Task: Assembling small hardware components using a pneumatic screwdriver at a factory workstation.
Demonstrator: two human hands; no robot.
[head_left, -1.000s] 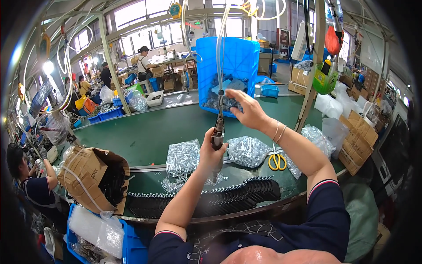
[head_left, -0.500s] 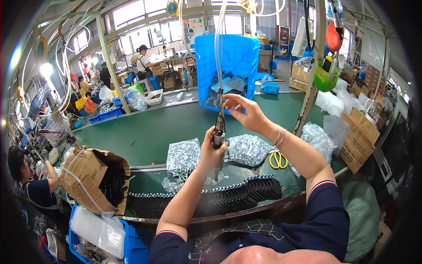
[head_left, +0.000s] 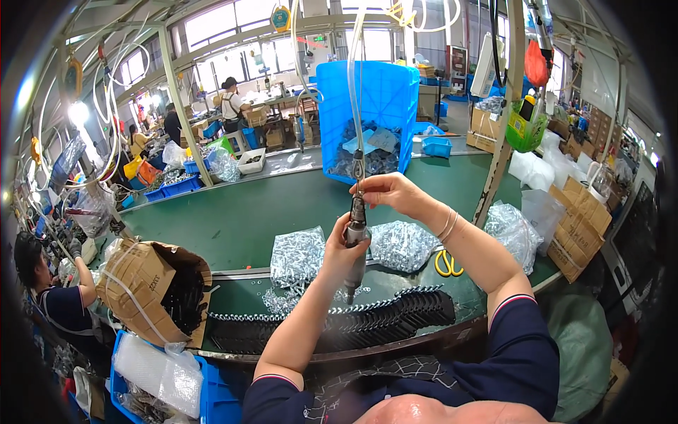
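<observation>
The near edge of the bench point(head_left: 233, 357) curves across the work area. Just inside it, a long row of black parts point(head_left: 339, 331) is laid side by side, with metal fasteners along its far edge. The row is flanked on the left by an open carton point(head_left: 138, 293); a blue crate point(head_left: 220, 392) is placed nearer, below bench level.

The driver point(head_left: 355, 272) is held upright, tip down, over the bench at the far side of the row. Its body is gripped by the left hand point(head_left: 344, 251), fingers wrapped around it. The right hand point(head_left: 395, 194) is set at the driver's top end, thumb and fingertips close together; whether they are clamped cannot be told. A hose point(head_left: 353, 85) is suspended above.

Beyond the row, two bags of fasteners point(head_left: 296, 256) are placed left and right of the driver, with yellow-handled scissors point(head_left: 438, 266) beside the right one. Farther off, a broad stretch of green surface point(head_left: 233, 226) extends to a tall blue bin point(head_left: 374, 92). Lateral room is bounded on the right by a post point(head_left: 503, 145).
</observation>
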